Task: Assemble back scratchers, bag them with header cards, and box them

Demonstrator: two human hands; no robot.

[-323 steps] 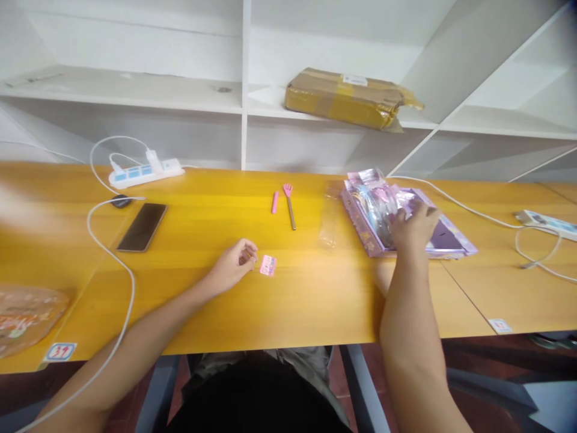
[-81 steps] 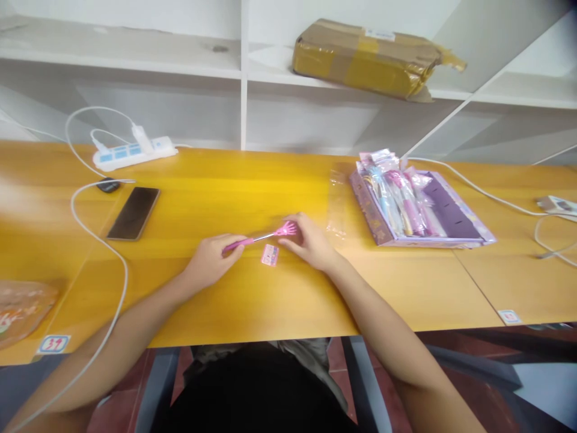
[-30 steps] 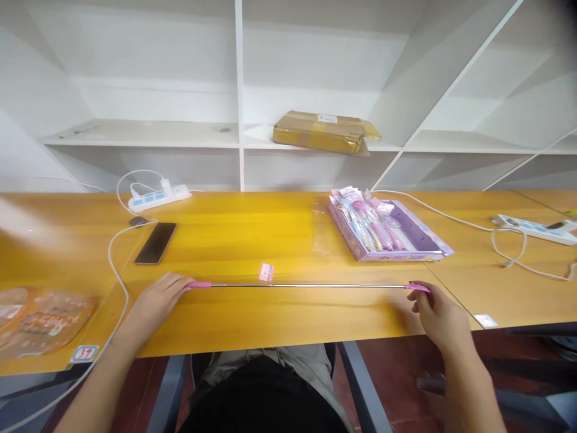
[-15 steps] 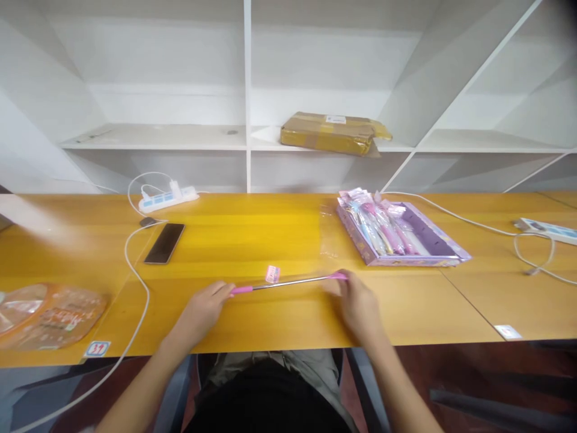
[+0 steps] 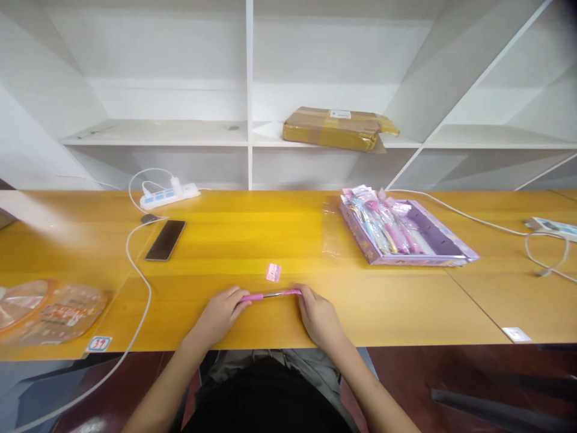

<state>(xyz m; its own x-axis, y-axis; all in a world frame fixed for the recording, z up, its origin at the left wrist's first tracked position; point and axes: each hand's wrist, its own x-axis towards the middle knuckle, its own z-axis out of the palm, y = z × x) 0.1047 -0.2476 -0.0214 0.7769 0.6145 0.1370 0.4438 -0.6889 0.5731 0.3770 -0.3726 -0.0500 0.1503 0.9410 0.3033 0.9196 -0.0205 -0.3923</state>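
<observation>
Between my hands, just above the table, is a pink telescopic stick (image 5: pixel 271 294), which looks like a back scratcher. A short length of its metal rod shows between the two pink ends. My left hand (image 5: pixel 220 316) is closed around the pink handle. At the other end, the fingers of my right hand (image 5: pixel 319 316) pinch the pink head and partly hide it. A small pink printed card (image 5: pixel 273 272) lies on the table just beyond the stick. Right of it lies a clear plastic wrapper (image 5: pixel 331 231).
A purple tray box (image 5: pixel 424 261) holds several wrapped pieces at the right. On the left are a phone (image 5: pixel 165 240), a power strip (image 5: pixel 169 196), a white cable (image 5: pixel 146 288) and an orange clear bag (image 5: pixel 67 313). A taped carton (image 5: pixel 333 128) rests on the shelf behind.
My right hand has moved left toward my left hand. The metal rod has slid in, so the stick is much shorter. Both hands keep their hold.
</observation>
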